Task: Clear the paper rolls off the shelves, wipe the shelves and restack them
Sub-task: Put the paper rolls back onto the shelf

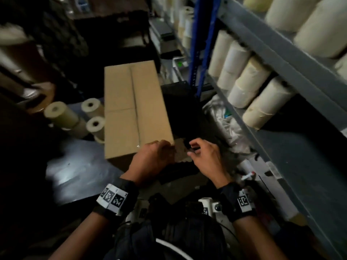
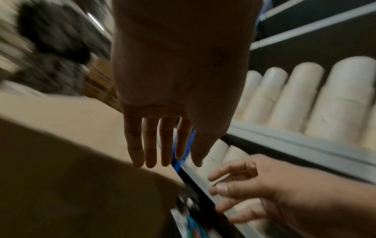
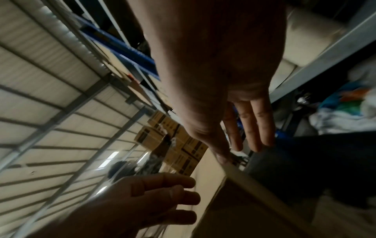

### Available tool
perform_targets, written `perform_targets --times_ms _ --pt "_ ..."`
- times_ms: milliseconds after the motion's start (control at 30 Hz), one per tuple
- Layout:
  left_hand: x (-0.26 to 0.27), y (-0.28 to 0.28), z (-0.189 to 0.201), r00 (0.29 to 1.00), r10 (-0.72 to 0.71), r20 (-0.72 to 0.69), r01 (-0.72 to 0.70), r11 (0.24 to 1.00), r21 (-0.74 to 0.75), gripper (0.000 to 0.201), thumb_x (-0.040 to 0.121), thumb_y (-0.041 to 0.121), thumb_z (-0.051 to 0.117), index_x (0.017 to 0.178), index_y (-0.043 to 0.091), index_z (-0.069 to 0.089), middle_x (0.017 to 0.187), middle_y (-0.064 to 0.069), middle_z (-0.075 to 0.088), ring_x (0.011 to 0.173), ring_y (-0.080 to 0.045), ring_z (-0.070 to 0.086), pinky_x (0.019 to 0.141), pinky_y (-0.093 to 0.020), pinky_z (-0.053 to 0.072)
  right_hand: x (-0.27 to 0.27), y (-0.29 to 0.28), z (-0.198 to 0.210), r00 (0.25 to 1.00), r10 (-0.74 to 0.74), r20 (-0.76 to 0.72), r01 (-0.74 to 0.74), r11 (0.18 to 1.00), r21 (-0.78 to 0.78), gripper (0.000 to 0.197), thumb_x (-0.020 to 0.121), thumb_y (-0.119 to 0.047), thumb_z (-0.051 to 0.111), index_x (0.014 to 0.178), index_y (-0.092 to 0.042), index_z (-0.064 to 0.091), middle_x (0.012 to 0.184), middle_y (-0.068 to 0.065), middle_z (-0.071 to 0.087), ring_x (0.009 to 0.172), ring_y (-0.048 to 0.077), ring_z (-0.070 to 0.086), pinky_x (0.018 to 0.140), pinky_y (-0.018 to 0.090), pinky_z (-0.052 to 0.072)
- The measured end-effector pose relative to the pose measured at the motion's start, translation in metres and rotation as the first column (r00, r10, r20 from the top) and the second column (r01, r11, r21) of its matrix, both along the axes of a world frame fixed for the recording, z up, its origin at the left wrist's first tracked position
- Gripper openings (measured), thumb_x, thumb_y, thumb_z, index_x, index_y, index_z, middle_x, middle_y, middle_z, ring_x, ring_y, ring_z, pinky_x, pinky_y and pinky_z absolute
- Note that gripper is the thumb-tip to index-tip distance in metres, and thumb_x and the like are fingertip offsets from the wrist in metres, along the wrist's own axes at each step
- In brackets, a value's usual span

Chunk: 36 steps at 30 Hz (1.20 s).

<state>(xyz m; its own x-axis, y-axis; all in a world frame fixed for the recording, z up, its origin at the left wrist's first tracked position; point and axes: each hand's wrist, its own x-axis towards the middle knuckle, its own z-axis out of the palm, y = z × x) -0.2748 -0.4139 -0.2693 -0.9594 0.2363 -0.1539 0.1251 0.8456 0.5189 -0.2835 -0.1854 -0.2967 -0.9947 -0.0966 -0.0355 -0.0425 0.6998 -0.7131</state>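
Observation:
Cream paper rolls (image 1: 244,77) lie in a row on the grey shelf (image 1: 281,59) at the right, with more rolls (image 1: 309,25) on the shelf above. Several loose rolls (image 1: 93,119) stand on the floor left of a closed cardboard box (image 1: 131,102). My left hand (image 1: 161,147) is at the box's near right corner, fingers straight in the left wrist view (image 2: 167,161) and holding nothing. Just right of that corner, my right hand (image 1: 193,147) has loose, empty fingers (image 3: 254,145). Its thumb lies against the box edge (image 3: 207,185).
A black mass (image 1: 180,109) fills the gap between box and shelving. A crumpled clear plastic bag (image 1: 225,124) lies on the bottom shelf. A blue upright (image 1: 197,44) stands behind. More boxes and dark clutter (image 1: 56,44) sit at the far left. Grey floor (image 1: 78,166) shows near left.

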Motion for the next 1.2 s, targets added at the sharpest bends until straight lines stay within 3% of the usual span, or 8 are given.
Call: perform_targets --times_ms 200,400,500,667,767,867,1033,1200 --pt "0.022 -0.108 0.005 0.956 0.285 -0.075 -0.28 0.957 0.073 0.041 0.094 0.045 0.075 0.131 0.029 0.065 0.117 0.006 0.073 0.099 -0.014 0.07 0.081 -0.038 0.06 -0.017 -0.095 0.016 0.972 0.236 -0.018 -0.235 0.971 0.04 0.034 0.088 -0.028 0.082 0.119 -0.024 0.069 0.11 -0.006 0.07 0.089 0.009 0.069 0.081 0.037 0.061" --pt "0.007 -0.214 -0.022 0.91 0.406 -0.086 -0.409 0.912 -0.018 0.036 0.087 0.049 0.062 0.119 0.032 0.061 0.109 -0.001 0.072 0.098 -0.028 0.071 0.077 -0.046 0.059 -0.032 -0.191 0.022 0.935 0.353 -0.016 -0.352 0.935 0.035 0.033 0.089 -0.027 0.081 0.119 -0.022 0.069 0.109 -0.006 0.07 0.084 0.008 0.065 0.081 0.033 0.059" --pt "-0.018 -0.254 -0.035 0.9 0.432 -0.048 -0.435 0.897 -0.079 0.045 0.087 0.043 0.067 0.128 0.028 0.054 0.119 -0.006 0.062 0.107 -0.035 0.065 0.083 -0.052 0.056 -0.04 -0.24 0.02 0.931 0.366 0.0 -0.365 0.928 0.067 0.034 0.09 -0.028 0.079 0.121 -0.022 0.068 0.113 -0.005 0.069 0.088 0.008 0.065 0.083 0.031 0.058" --pt "-0.074 -0.284 -0.059 0.946 0.322 0.022 -0.312 0.931 -0.187 0.081 0.089 0.045 0.073 0.155 0.024 0.03 0.146 -0.011 0.04 0.131 -0.038 0.047 0.093 -0.058 0.054 -0.048 -0.308 0.013 0.95 0.312 0.005 -0.31 0.943 0.121 0.033 0.09 -0.026 0.079 0.121 -0.021 0.068 0.112 -0.003 0.067 0.095 0.014 0.066 0.083 0.036 0.059" --pt "-0.107 -0.285 -0.071 0.976 0.215 0.038 -0.204 0.959 -0.198 0.079 0.092 0.051 0.066 0.155 0.023 0.028 0.151 -0.013 0.036 0.133 -0.04 0.043 0.091 -0.056 0.052 -0.046 -0.334 0.007 0.968 0.252 -0.003 -0.248 0.956 0.156 0.034 0.089 -0.021 0.08 0.121 -0.017 0.069 0.11 0.001 0.068 0.091 0.019 0.066 0.081 0.04 0.058" --pt "-0.126 -0.286 -0.085 0.989 0.138 0.055 -0.126 0.975 -0.182 0.09 0.09 0.045 0.07 0.16 0.025 0.018 0.151 -0.011 0.035 0.135 -0.042 0.041 0.09 -0.059 0.056 -0.036 -0.355 0.002 0.979 0.203 0.016 -0.202 0.958 0.206 0.033 0.088 -0.019 0.079 0.12 -0.015 0.068 0.105 0.003 0.066 0.09 0.022 0.064 0.079 0.04 0.056" --pt "-0.136 -0.301 -0.085 0.994 0.069 0.08 -0.059 0.991 -0.117 0.065 0.086 0.045 0.07 0.139 0.021 0.04 0.132 -0.012 0.041 0.117 -0.045 0.053 0.082 -0.06 0.057 -0.023 -0.39 -0.013 0.978 0.134 0.161 -0.177 0.94 0.291 0.042 0.084 -0.01 0.075 0.124 -0.008 0.063 0.114 0.013 0.063 0.107 0.035 0.063 0.091 0.044 0.053" --pt "-0.093 -0.351 -0.078 0.99 0.1 0.095 -0.098 0.995 -0.026 0.072 0.078 0.057 0.075 0.134 0.024 0.045 0.127 -0.009 0.046 0.106 -0.038 0.059 0.083 -0.056 0.055 -0.045 -0.422 -0.044 0.958 0.043 0.284 -0.177 0.868 0.463 0.056 0.076 -0.014 0.077 0.126 -0.009 0.052 0.125 0.015 0.054 0.112 0.039 0.059 0.096 0.047 0.051"
